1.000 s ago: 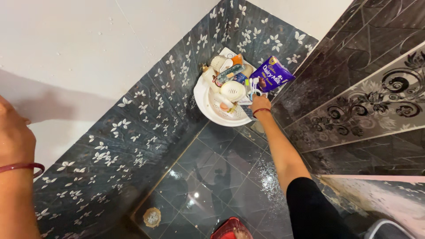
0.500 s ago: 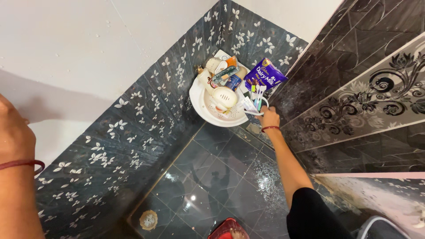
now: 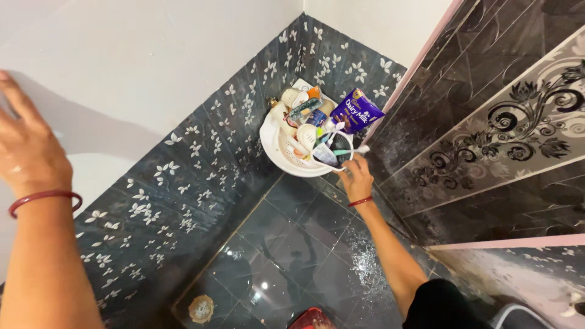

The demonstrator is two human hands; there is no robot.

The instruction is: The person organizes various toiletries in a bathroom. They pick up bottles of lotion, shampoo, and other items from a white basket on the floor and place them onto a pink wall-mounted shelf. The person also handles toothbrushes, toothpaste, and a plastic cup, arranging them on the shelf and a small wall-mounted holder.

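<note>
My right hand (image 3: 357,176) reaches up to the front rim of a white plastic corner shelf (image 3: 281,152) fixed where two tiled walls meet. Its fingers touch the rim beside a cup of toothbrushes (image 3: 331,150); whether they grip anything I cannot tell. The shelf holds a purple packet (image 3: 358,110), tubes and small bottles. My left hand (image 3: 27,149), with a red bangle on the wrist, rests flat with fingers spread against the white upper wall at the far left.
Dark tiles with white leaf patterns (image 3: 183,183) cover the lower walls. A tile band with black scrollwork (image 3: 512,134) runs along the right wall. Below are a wet dark tiled floor, a round floor drain (image 3: 201,308) and a red object (image 3: 312,318).
My right hand has slid from the shelf's contents down to its front rim. The view has shifted, so the shelf now sits nearer the middle. My left hand stays on the wall.
</note>
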